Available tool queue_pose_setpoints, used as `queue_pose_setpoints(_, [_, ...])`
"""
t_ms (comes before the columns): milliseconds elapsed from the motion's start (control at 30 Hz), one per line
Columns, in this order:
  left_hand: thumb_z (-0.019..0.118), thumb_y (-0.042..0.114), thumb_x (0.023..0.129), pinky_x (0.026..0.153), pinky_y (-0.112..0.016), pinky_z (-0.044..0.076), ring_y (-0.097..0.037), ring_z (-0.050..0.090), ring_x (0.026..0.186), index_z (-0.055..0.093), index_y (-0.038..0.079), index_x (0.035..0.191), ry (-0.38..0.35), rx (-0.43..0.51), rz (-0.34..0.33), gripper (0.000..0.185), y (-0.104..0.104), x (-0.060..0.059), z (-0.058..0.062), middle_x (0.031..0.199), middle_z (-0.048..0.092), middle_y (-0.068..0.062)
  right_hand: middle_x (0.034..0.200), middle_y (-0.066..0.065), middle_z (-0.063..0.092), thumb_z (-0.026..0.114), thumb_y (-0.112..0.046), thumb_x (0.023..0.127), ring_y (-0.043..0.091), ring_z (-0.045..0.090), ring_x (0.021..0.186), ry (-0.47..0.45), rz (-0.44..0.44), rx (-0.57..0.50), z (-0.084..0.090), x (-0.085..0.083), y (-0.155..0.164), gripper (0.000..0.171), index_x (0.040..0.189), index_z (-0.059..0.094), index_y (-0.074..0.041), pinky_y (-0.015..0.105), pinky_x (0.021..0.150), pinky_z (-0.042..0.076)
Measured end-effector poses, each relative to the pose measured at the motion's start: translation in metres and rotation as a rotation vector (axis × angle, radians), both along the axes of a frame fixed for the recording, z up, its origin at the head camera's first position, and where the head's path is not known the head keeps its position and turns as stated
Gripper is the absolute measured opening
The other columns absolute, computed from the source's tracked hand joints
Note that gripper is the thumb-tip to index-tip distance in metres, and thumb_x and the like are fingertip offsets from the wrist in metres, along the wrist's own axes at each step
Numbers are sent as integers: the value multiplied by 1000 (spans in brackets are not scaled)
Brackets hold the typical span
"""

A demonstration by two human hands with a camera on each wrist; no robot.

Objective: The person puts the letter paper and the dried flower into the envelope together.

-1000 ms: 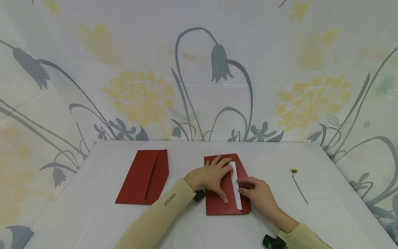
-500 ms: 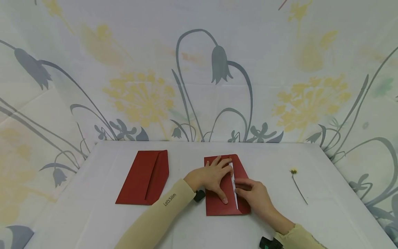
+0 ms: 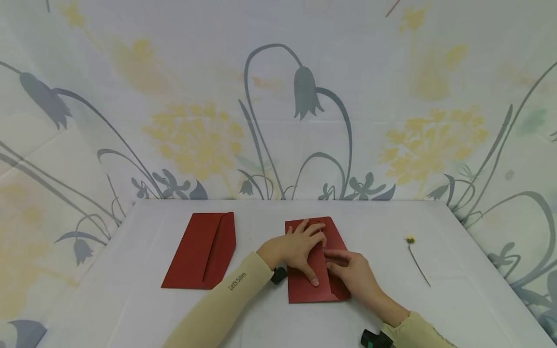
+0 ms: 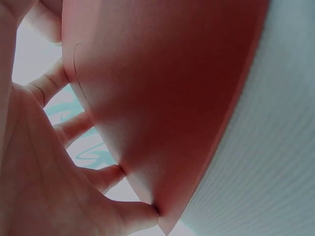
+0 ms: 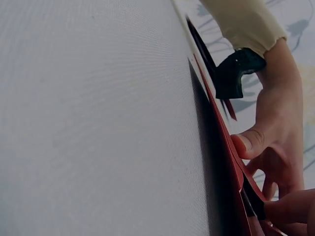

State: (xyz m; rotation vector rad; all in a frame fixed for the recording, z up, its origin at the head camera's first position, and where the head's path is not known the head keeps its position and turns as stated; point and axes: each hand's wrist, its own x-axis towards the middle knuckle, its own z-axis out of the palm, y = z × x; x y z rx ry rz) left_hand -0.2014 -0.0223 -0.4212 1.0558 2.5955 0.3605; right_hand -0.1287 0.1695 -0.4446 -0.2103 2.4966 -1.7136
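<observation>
A red envelope (image 3: 306,292) lies on the white table, its pointed flap unfolded to the right. My left hand (image 3: 292,247) rests on it with fingers spread, pressing the body near the pocket's edge. In the left wrist view, the fingertips of the left hand (image 4: 44,167) press on the red envelope (image 4: 157,93). At the pocket's mouth, the extended fingers and thumb of my right hand (image 3: 358,274) touch the envelope. The white paper is now hidden inside it. In the right wrist view, the right fingers (image 5: 293,206) reach the slightly gaping edge of the envelope (image 5: 226,140).
A second red envelope (image 3: 196,251) lies at the left with its flap to the right. At the right is a small yellow flower (image 3: 410,240) on a thin stem. A floral cloth (image 3: 274,121) hangs behind the table (image 3: 109,280).
The white strip of paper has slid left into the envelope and gone out of sight. My right hand has moved slightly left with it. My left hand has stayed in place.
</observation>
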Motion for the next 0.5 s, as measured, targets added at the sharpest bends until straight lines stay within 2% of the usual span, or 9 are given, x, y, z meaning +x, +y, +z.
queue_pose_setpoints(233, [86,61,65,109,-69,24,-42,6,149,45,28,120,-6,3,-1,76,0,-1,-1,165,12,2,125,21,64,62,2,95,30,67,108,-17,45,-95,-6,-4,-1,30,125,61,1,31,82,57])
queue_pose_setpoints(500, [86,63,64,109,-69,23,-42,6,149,44,28,119,-3,3,-3,77,1,-2,-3,164,13,4,128,21,62,60,3,96,30,66,111,-31,47,-90,-6,-5,-2,30,126,59,0,32,83,57])
